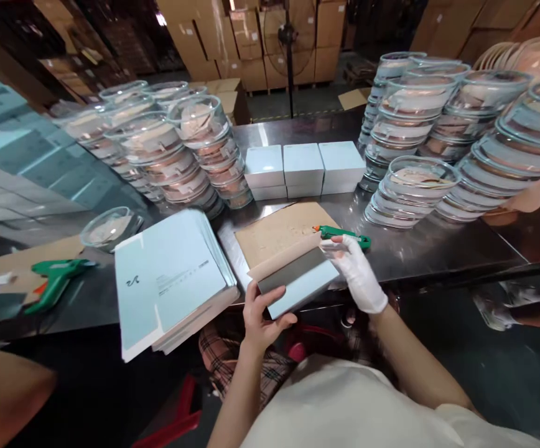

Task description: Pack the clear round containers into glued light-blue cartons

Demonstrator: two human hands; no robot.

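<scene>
We log a long steel surface [438,249] carrying stacks of clear lidded bowls [410,118] on the far right and more bowls [176,149] on the far left, with three closed pale blue boxes [303,168] in a row between them. Nearer us lies a pile of flat box sheets [167,280], beside it a brown cardboard sheet [279,233], a green glue gun [55,280] at far left, and a smaller green tool [344,235] just past the gloved fingers. The box in hand [298,283] is at the near edge of the surface, half formed, one flap raised. Left hand [258,314], bare, has its grip closed on the near lower corner, thumb on the blue face. Right hand [356,274], in a white glove, is closed on the far right edge. We judge the box light, thin card, stiff along folds but easily creased; best held at corners and edges, as both hands do.
</scene>
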